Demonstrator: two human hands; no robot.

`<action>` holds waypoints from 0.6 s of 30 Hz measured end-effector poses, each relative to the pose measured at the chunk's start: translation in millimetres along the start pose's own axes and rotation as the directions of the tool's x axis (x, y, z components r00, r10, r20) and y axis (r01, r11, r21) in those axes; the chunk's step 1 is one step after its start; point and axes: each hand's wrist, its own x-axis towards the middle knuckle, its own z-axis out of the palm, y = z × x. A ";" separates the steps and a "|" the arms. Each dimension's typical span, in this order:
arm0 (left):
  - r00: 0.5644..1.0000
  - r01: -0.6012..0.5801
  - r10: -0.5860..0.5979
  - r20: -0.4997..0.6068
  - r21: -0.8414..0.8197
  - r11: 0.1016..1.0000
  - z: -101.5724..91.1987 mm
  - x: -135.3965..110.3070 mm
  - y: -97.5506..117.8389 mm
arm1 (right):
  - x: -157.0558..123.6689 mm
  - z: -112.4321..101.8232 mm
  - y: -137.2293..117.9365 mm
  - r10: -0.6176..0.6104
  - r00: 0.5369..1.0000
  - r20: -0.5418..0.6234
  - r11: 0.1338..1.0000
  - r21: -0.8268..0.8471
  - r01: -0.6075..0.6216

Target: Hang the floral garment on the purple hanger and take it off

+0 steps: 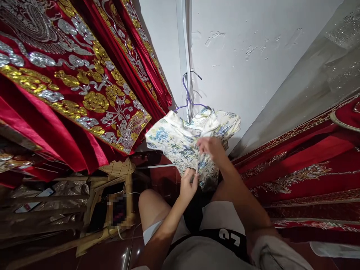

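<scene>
A white floral blouse (pixel 182 138) with blue and yellow-green print hangs in front of me on a purple hanger (pixel 188 93). My left hand (pixel 189 184) is closed at the lower front, its fingers and thumb pinching the opening edge of the cloth. Higher up, near the collar, my right hand (pixel 211 148) is curled with fingertips against the front edge, slightly blurred by motion. White cloth just above those fingers is smeared too. The fingertips of the right hand are partly hard to make out.
Red embroidered cloth (pixel 95 101) hangs at left, and more red beaded garments (pixel 303 165) hang at right. A pale pipe (pixel 182 41) runs up the white wall (pixel 239 45). Low at left, a bamboo chair (pixel 129 202) carries a dark device and cable; phones (pixel 28 207) lie beyond.
</scene>
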 end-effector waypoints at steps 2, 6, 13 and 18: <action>0.995 -0.001 -0.002 0.100 0.032 0.999 5.8 -3.7 1.6 | 20.7 5.3 -32.9 -0.100 0.992 -0.075 0.992 0.073 0.106; 0.968 0.030 -0.048 0.247 0.074 0.997 -4.2 8.4 6.9 | 22.0 27.9 -57.6 -0.217 0.971 -0.101 0.970 0.093 0.226; 0.975 -0.202 0.206 -0.085 0.059 0.978 -91.9 122.5 61.2 | -2.5 24.5 -47.4 -0.281 0.957 -0.072 0.959 0.010 0.282; 0.896 -0.435 0.443 -0.009 0.180 0.882 -99.9 179.9 98.0 | 9.7 21.5 -45.8 -0.296 0.947 -0.122 0.953 0.028 0.301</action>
